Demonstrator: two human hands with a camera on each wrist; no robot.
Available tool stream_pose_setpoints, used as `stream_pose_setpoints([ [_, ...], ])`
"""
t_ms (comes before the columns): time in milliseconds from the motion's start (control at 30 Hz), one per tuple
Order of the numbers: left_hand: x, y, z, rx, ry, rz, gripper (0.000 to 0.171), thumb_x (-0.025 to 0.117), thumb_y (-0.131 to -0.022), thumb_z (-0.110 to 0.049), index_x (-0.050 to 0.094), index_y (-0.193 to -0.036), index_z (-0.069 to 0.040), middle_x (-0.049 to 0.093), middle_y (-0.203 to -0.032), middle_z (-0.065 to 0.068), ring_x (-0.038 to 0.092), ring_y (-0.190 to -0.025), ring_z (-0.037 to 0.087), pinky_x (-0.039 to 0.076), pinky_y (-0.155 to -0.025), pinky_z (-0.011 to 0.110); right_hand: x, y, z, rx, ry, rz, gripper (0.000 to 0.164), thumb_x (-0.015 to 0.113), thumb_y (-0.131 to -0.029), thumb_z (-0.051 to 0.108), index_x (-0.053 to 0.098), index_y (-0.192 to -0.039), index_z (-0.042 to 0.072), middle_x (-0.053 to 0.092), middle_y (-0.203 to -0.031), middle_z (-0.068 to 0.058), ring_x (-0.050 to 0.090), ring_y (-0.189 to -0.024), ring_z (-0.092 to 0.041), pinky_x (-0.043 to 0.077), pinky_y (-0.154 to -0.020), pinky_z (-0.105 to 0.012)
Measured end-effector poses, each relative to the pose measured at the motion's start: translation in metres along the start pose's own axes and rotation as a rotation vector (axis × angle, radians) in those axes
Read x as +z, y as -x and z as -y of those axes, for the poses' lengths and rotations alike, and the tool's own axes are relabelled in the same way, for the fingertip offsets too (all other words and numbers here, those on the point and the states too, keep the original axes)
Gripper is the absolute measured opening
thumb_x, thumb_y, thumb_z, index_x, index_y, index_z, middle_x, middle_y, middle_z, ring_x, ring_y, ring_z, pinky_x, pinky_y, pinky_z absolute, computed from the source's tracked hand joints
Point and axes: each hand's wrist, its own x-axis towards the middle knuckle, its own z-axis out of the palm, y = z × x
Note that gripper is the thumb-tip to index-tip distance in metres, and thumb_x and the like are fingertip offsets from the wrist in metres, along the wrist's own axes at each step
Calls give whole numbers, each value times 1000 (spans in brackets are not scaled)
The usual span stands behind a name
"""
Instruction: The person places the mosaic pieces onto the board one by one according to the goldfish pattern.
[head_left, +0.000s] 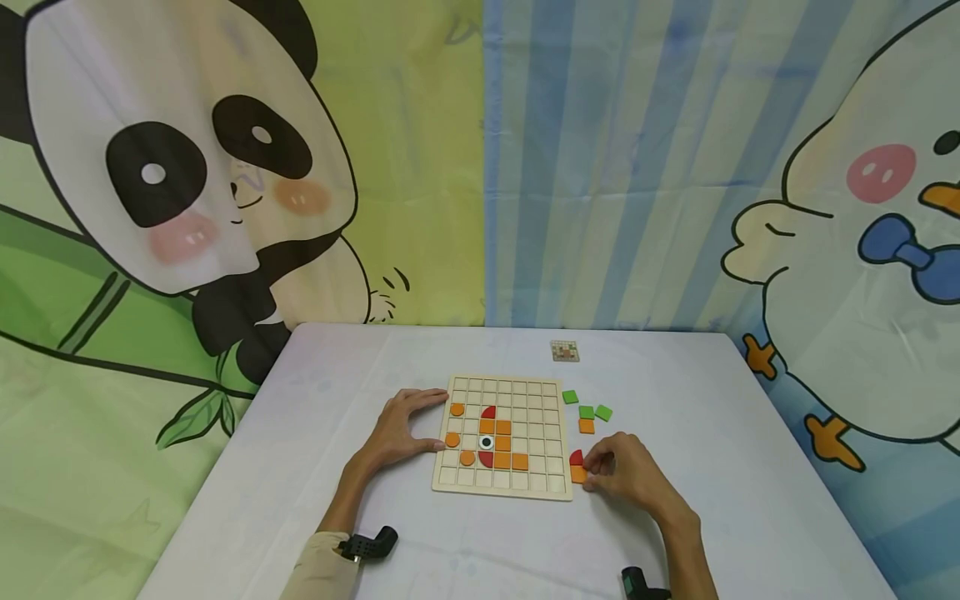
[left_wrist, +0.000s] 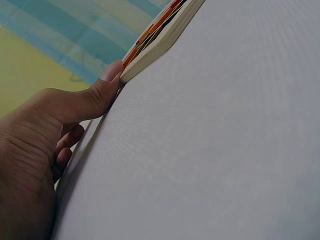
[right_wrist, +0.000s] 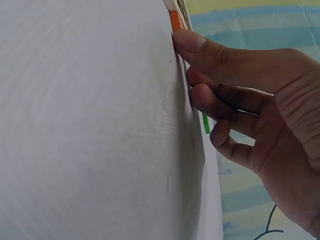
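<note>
A square wooden grid board point(head_left: 543, 417) lies on the table, with orange square tiles point(head_left: 520, 461), orange discs point(head_left: 457, 409), red quarter-round tiles point(head_left: 489, 412) and a white tile with a black dot point(head_left: 486, 442) in its cells. My left hand point(head_left: 397, 429) touches the board's left edge, thumb and fingers spread; in the left wrist view its thumb point(left_wrist: 102, 90) presses the board's side. My right hand point(head_left: 622, 468) pinches at an orange square tile point(head_left: 577, 474) beside the board's right edge. Against that tile lies a red tile point(head_left: 576, 457). The right index fingertip is hidden in the right wrist view.
Right of the board lie green tiles point(head_left: 603, 412) and another orange tile point(head_left: 587, 427). A small patterned card point(head_left: 565, 351) sits near the table's far edge. Printed curtains point(head_left: 420, 167) hang behind the white table point(head_left: 675, 383).
</note>
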Motion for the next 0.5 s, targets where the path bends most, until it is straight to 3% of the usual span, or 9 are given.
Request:
stream_pose_setpoints([
  [500, 1, 0, 3, -10, 2, 4, 91, 99, -73, -50, 65, -154, -26, 63, -160, -4, 53, -146, 31, 37, -121, 63, -4, 6, -4, 31, 25, -19, 23, 99, -73, 7, 83, -86, 15, 70, -77, 10, 59, -72, -8, 52, -68, -23],
])
